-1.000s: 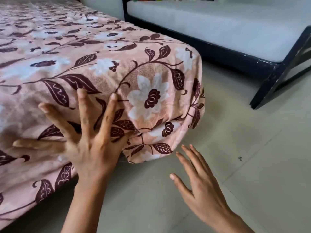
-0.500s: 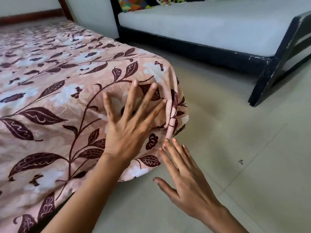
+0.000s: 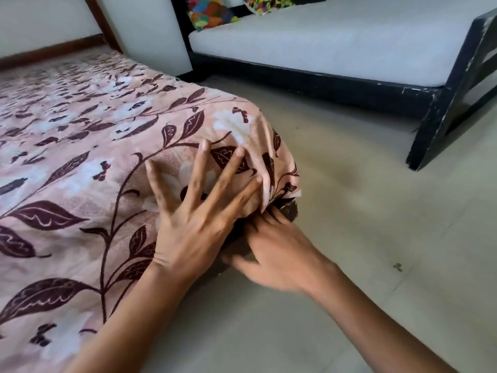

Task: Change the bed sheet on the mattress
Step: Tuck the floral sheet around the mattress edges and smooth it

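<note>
right hand (image 3: 279, 254) blurred, fingers (image 3: 270, 219) hidden under sheet (image 3: 80, 170)

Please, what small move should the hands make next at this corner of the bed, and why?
Probably the right hand should push the hanging fold of the floral sheet under the corner. Its fingers already reach beneath that fold, and the left hand presses the sheet flat just above.

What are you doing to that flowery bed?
A person is fitting the flowery sheet at one corner. The left hand presses flat on it with fingers spread, holding the corner down. The right hand slides its fingers in under the loose edge near the floor, seemingly tucking it in. Its fingertips are hidden under the fabric.
</note>
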### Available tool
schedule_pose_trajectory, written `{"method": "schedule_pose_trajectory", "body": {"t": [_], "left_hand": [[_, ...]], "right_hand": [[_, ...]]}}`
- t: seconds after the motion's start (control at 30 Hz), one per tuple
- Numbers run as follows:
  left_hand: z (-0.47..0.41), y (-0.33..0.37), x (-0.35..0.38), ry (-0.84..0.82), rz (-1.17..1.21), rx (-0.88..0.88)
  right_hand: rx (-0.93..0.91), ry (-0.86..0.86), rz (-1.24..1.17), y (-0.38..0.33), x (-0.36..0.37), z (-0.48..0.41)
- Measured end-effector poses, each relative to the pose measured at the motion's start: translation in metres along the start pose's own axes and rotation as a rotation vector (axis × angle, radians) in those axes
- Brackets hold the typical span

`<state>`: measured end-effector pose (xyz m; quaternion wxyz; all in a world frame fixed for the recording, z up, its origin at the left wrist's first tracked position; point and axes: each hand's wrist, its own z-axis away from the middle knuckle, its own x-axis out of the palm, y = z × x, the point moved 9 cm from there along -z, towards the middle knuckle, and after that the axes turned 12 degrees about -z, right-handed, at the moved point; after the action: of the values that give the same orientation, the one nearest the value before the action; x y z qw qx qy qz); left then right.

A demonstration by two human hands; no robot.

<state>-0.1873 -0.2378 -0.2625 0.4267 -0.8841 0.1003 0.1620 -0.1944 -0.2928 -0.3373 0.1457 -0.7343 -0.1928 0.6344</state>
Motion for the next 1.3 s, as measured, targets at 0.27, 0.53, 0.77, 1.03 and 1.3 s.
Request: {"method": "schedule_pose_trajectory", "body": {"t": [0.27,0.53,0.77,1.03,1.3], "left_hand": [[0.015,0.036,0.015,-0.091,-0.019,0.131],[-0.015,0.065,0.017,-0.096,-0.155,0.13],[0.04,0.037,-0.019,-0.044,0.24,-0.016],[0.178,-0.077,-0.035,-0.047,0.022,-0.396],[0.208,-0.111,-0.01,-0.151,-0.057,-0.467]], "right_hand": [[0.009,0.166,0.117,0.029,0.012,0.089],[0.008,0.326,0.084,0.052,-0.028,0.03],[-0.075,0.402,0.055,0.016,-0.01,0.05],[-0.443,0.344,-0.094,-0.09,0.057,0.082],[-0.514,0.318,-0.033,-0.109,0.071,0.083]]}}
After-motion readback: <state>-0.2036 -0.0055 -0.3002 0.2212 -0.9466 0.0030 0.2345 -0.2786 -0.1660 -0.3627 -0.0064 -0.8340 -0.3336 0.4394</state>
